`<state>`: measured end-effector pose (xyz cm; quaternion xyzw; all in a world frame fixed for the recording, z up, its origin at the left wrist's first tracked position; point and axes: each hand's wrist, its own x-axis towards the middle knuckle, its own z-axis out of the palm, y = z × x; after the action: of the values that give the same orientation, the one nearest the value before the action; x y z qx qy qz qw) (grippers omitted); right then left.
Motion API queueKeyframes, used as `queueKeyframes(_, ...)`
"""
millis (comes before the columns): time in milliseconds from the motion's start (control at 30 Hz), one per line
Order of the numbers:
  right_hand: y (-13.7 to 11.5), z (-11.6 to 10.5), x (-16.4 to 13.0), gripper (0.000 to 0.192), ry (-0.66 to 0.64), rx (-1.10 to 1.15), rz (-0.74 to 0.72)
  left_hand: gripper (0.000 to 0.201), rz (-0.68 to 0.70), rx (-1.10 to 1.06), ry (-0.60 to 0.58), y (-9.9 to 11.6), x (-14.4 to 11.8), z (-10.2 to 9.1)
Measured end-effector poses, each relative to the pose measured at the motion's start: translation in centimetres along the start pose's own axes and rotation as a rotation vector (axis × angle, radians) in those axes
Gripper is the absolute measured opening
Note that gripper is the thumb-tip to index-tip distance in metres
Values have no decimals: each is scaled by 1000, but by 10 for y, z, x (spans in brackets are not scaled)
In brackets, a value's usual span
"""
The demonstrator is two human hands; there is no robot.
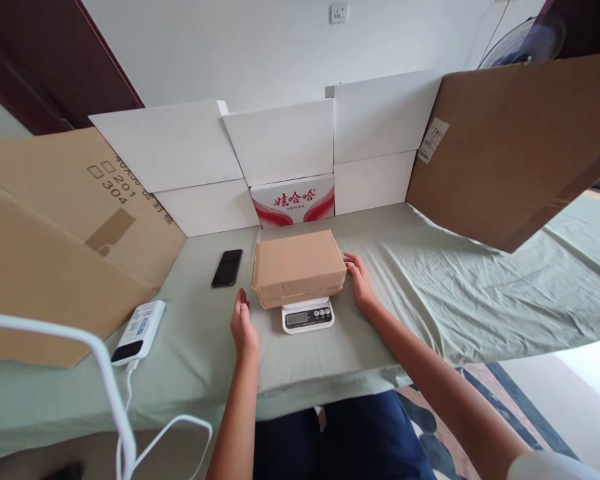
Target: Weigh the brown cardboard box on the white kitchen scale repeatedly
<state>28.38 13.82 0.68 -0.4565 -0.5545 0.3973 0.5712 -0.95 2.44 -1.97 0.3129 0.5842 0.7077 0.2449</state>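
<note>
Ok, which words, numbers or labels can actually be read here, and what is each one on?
"娃哈哈": red print on the white carton; the small line beneath is unreadable.
"201", "304": on the left cardboard sheet; other print there is blurred.
Sticker on right cardboard: unreadable.
Scale display, power bank label: too small.

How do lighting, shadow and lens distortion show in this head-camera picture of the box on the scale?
Head view: soft, even light with no harsh glare; a faint shadow under the cardboard box on the scale; wide-angle distortion bends the brown cardboard sheets and table edges outward; the scale's display is too small to read; left hand and right hand appear sharp.
</note>
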Motion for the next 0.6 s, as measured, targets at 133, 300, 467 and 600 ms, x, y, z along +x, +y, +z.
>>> queueKeyframes(133, -3, 1, 0, 45, 0, 8, -5, 70, -15, -15, 4, 0, -1, 0)
queueKeyframes(300, -1, 0, 3, 43, -4, 39, 27, 69, -22, -31, -5, 0, -3, 0)
queueKeyframes(467, -1, -1, 3, 39, -23, 81, 39, 72, -27, -46, -3, -2, -2, 0)
queueKeyframes(600, -7, -2, 2, 36, -59, 56, 31, 68, -44, -30, -11, -5, -1, -1)
